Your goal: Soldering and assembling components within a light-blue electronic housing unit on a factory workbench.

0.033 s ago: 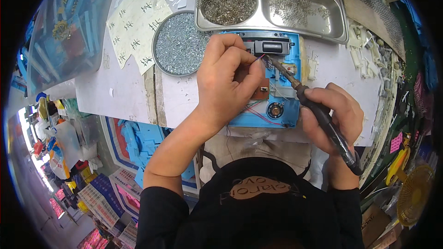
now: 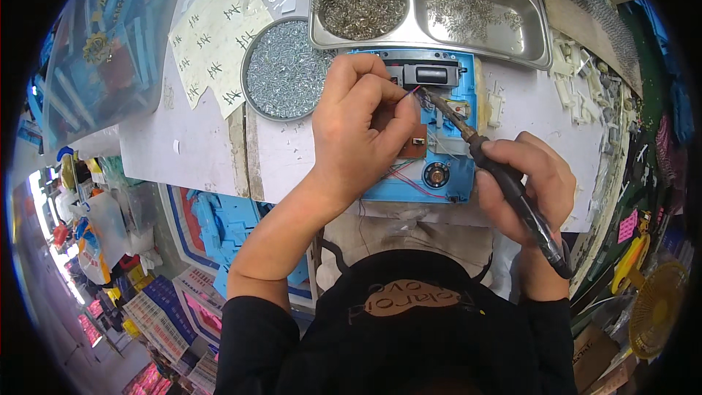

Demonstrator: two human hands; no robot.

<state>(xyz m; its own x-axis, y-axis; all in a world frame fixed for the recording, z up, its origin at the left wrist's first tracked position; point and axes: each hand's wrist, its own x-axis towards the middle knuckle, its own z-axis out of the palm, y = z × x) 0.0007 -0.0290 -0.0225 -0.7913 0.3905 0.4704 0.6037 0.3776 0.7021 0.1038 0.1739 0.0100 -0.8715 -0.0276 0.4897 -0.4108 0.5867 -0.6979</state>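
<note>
Fingers (image 2: 391, 106) of the left hand (image 2: 362, 128) pinch a thin red wire (image 2: 411, 93) over the blue plastic housing (image 2: 446, 164) on the desk (image 2: 281, 150). The right hand (image 2: 523, 186) is closed around a soldering iron (image 2: 504, 175), whose long axis slants up-left, tip just beside the wire end.
</note>
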